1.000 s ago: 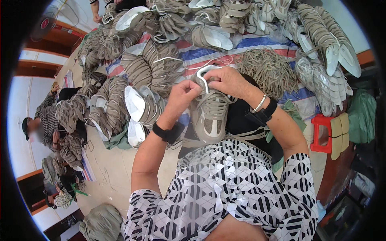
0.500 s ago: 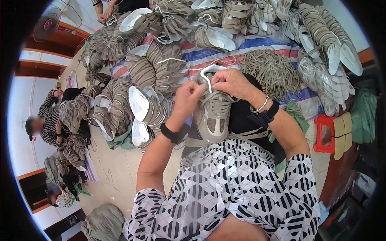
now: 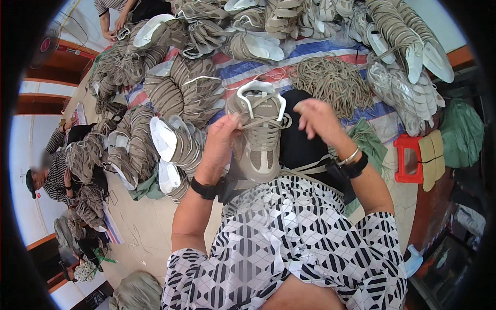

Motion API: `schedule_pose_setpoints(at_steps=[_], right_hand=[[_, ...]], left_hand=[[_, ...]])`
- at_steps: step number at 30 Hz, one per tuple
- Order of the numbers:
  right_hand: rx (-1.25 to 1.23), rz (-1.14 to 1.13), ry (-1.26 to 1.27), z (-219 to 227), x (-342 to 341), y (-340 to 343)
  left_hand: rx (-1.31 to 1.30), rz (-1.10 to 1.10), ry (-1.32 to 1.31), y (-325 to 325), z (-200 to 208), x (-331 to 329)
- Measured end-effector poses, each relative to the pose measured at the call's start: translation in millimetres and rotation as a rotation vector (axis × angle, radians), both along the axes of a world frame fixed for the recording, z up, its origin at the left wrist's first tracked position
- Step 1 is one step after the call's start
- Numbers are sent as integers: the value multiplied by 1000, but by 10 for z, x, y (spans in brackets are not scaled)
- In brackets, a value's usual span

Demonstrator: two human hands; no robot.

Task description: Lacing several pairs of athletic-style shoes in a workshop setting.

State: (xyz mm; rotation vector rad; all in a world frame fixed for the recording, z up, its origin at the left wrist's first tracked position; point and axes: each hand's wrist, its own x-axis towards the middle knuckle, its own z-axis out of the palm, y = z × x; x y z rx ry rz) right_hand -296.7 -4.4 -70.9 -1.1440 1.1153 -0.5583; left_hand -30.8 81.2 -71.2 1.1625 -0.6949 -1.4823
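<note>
A beige-grey shoe upper (image 3: pixel 258 150) with a white-edged collar rests over my lap, its toe toward me. A flat beige shoelace (image 3: pixel 264 122) zigzags across its front below the tongue (image 3: pixel 264 103). At the upper's left edge, my left hand (image 3: pixel 219 142) is closed, thumb and fingers pinching where a strand of the shoelace meets the edge. To the right of the upper and apart from it, my right hand (image 3: pixel 319 123) is raised over my dark-clad leg, fingers bent and apart, with nothing seen in them.
A pile of loose beige laces (image 3: pixel 330 85) lies on the striped sheet (image 3: pixel 305 50) ahead. Bundles of stacked uppers (image 3: pixel 186 93) surround it. A red stool (image 3: pixel 408 157) stands at right beside a green sack (image 3: pixel 461 134). Other people (image 3: pixel 54 165) sit at left.
My right hand has let go of the collar area and moved right, its fingers opening. My left hand has shifted down to the upper's left edge. The tongue and white collar now show fully.
</note>
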Motion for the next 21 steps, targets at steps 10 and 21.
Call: schedule_pose_setpoints(at_steps=[10, 21], right_hand=[[188, 203, -136, -76, 95, 325], [-81, 117, -85, -87, 200, 419]], left_hand=[[18, -47, 40, -7, 11, 11], [-88, -98, 84, 70, -107, 100]])
